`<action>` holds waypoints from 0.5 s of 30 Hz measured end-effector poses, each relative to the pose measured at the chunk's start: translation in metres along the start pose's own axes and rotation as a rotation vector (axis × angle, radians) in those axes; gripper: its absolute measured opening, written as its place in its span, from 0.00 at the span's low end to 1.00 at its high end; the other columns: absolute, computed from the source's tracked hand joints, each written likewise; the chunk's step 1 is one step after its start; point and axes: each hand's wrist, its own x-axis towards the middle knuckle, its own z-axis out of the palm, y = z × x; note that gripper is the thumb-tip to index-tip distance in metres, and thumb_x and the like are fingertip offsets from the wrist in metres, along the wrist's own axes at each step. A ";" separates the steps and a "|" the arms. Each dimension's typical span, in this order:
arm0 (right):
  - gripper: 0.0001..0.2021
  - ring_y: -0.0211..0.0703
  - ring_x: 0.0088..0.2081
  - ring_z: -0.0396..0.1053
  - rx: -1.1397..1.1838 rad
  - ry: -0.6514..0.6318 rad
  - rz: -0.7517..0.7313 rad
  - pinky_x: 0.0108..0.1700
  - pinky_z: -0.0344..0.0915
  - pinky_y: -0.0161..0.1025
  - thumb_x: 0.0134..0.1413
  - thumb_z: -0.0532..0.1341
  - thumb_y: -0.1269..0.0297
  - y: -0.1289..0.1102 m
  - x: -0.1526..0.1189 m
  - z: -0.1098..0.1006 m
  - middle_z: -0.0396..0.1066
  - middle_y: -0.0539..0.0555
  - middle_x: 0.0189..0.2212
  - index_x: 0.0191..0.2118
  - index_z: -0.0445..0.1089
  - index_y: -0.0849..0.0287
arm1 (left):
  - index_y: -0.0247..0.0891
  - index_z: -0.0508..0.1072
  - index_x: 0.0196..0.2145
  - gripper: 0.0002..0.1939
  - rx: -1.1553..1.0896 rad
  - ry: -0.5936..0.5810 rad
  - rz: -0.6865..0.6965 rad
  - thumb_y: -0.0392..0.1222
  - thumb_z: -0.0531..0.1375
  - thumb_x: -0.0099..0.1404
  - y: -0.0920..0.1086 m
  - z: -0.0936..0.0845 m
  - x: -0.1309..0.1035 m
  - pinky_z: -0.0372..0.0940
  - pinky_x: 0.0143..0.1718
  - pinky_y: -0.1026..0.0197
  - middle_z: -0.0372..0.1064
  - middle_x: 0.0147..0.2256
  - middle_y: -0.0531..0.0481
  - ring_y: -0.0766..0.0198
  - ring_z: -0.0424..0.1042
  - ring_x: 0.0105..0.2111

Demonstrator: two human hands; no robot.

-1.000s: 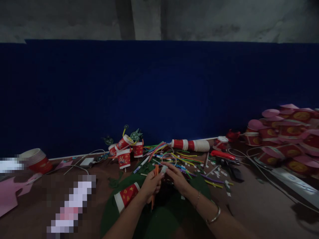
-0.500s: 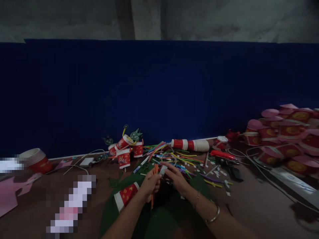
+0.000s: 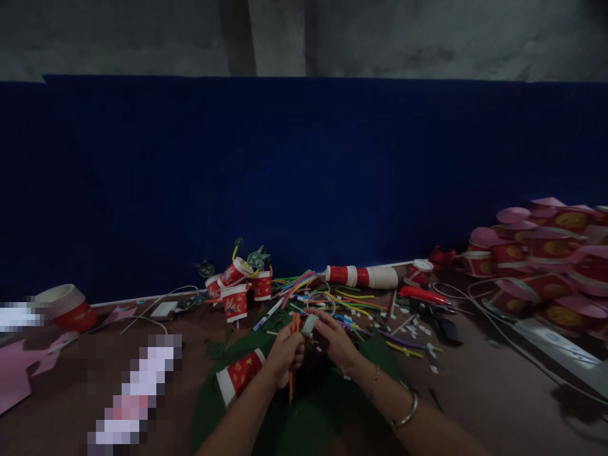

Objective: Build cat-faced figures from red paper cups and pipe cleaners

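My left hand point(image 3: 286, 354) is closed around several orange pipe cleaners point(image 3: 291, 380), which stand nearly upright and stick out above and below the fist. Just to the right, a small whitish ribbed piece point(image 3: 308, 325) sits between my two hands; its kind is too small to make out. The bent fingers of my right hand point(image 3: 335, 342) pinch its right side. Left of my left forearm, a red paper cup point(image 3: 243, 376) with a white rim and gold print lies on its side on dark green material point(image 3: 213, 411).
Loose coloured pipe cleaners point(image 3: 351, 294) and white paper scraps point(image 3: 418, 328) spread beyond my hands. Decorated cups point(image 3: 235, 303) stand behind left, stacked cups point(image 3: 375, 277) lie behind. A red-handled tool point(image 3: 422, 294), cables and a heap of red-and-pink cup pieces point(image 3: 551, 253) are at right.
Almost nothing differs. The fingers of my right hand have shifted slightly at the whitish piece, while my left hand keeps its hold on the orange pipe cleaners.
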 end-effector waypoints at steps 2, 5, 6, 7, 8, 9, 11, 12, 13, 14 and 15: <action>0.18 0.34 0.24 0.60 0.023 -0.003 0.011 0.26 0.56 0.33 0.48 0.62 0.57 0.000 0.001 0.000 0.68 0.50 0.29 0.47 0.68 0.54 | 0.39 0.60 0.28 0.09 -0.018 -0.025 0.017 0.43 0.58 0.50 -0.001 -0.002 0.000 0.35 0.10 0.73 0.43 0.11 0.67 0.79 0.38 0.09; 0.17 0.35 0.24 0.61 0.046 0.006 -0.014 0.27 0.57 0.34 0.48 0.61 0.57 0.001 0.003 -0.001 0.67 0.50 0.28 0.45 0.69 0.55 | 0.39 0.60 0.27 0.13 -0.017 -0.067 0.066 0.49 0.60 0.51 -0.003 -0.004 0.000 0.36 0.10 0.73 0.44 0.11 0.67 0.79 0.38 0.09; 0.17 0.36 0.24 0.61 0.055 0.008 -0.022 0.27 0.58 0.34 0.48 0.61 0.57 0.002 0.003 -0.002 0.67 0.50 0.28 0.45 0.69 0.55 | 0.39 0.60 0.28 0.15 -0.005 -0.077 0.085 0.50 0.60 0.51 -0.004 -0.004 0.001 0.36 0.10 0.73 0.44 0.11 0.67 0.79 0.39 0.09; 0.17 0.36 0.24 0.61 0.063 0.008 -0.026 0.27 0.58 0.34 0.48 0.61 0.57 0.002 0.004 -0.002 0.68 0.51 0.28 0.45 0.69 0.55 | 0.39 0.60 0.29 0.16 0.008 -0.084 0.101 0.52 0.61 0.51 -0.005 -0.004 0.001 0.37 0.10 0.73 0.44 0.11 0.67 0.78 0.39 0.09; 0.18 0.36 0.24 0.61 0.069 0.005 -0.026 0.26 0.58 0.34 0.48 0.61 0.57 0.003 0.004 -0.003 0.68 0.51 0.29 0.46 0.69 0.55 | 0.39 0.60 0.30 0.18 0.019 -0.087 0.112 0.54 0.61 0.51 -0.006 -0.004 0.002 0.37 0.10 0.74 0.45 0.11 0.67 0.78 0.40 0.09; 0.18 0.36 0.24 0.61 0.073 0.000 -0.021 0.25 0.57 0.34 0.48 0.61 0.57 0.003 0.004 -0.003 0.68 0.51 0.29 0.46 0.68 0.55 | 0.40 0.61 0.31 0.19 0.029 -0.088 0.119 0.55 0.61 0.51 -0.007 -0.003 0.002 0.37 0.10 0.74 0.45 0.11 0.67 0.78 0.40 0.09; 0.18 0.36 0.25 0.62 0.071 -0.010 -0.019 0.26 0.57 0.34 0.48 0.61 0.57 0.003 0.004 -0.004 0.69 0.51 0.29 0.46 0.68 0.54 | 0.40 0.61 0.32 0.20 0.040 -0.081 0.124 0.57 0.61 0.51 -0.007 -0.002 0.002 0.38 0.10 0.74 0.45 0.11 0.67 0.78 0.40 0.09; 0.18 0.36 0.26 0.63 0.063 -0.012 -0.025 0.27 0.58 0.34 0.48 0.62 0.58 0.002 0.004 -0.005 0.69 0.51 0.30 0.46 0.69 0.54 | 0.40 0.61 0.33 0.21 0.041 -0.077 0.121 0.57 0.61 0.51 -0.007 -0.002 0.002 0.38 0.10 0.74 0.44 0.11 0.67 0.78 0.40 0.09; 0.17 0.37 0.28 0.64 0.054 -0.012 -0.032 0.29 0.60 0.34 0.48 0.62 0.59 0.002 0.003 -0.005 0.70 0.51 0.31 0.46 0.69 0.54 | 0.40 0.61 0.34 0.21 0.039 -0.073 0.117 0.58 0.61 0.51 -0.006 -0.001 0.001 0.38 0.10 0.74 0.44 0.11 0.67 0.78 0.40 0.09; 0.17 0.38 0.30 0.65 0.045 -0.008 -0.039 0.32 0.60 0.35 0.47 0.63 0.59 0.002 0.003 -0.006 0.70 0.51 0.32 0.45 0.70 0.54 | 0.40 0.61 0.35 0.22 0.037 -0.071 0.112 0.58 0.61 0.51 -0.005 0.000 0.000 0.37 0.10 0.74 0.44 0.11 0.68 0.78 0.39 0.09; 0.17 0.38 0.31 0.65 0.038 -0.003 -0.043 0.34 0.61 0.35 0.47 0.63 0.60 0.002 0.003 -0.006 0.70 0.51 0.33 0.45 0.70 0.54 | 0.41 0.61 0.36 0.22 0.036 -0.070 0.107 0.57 0.61 0.51 -0.005 0.000 0.000 0.37 0.10 0.74 0.44 0.11 0.68 0.78 0.39 0.09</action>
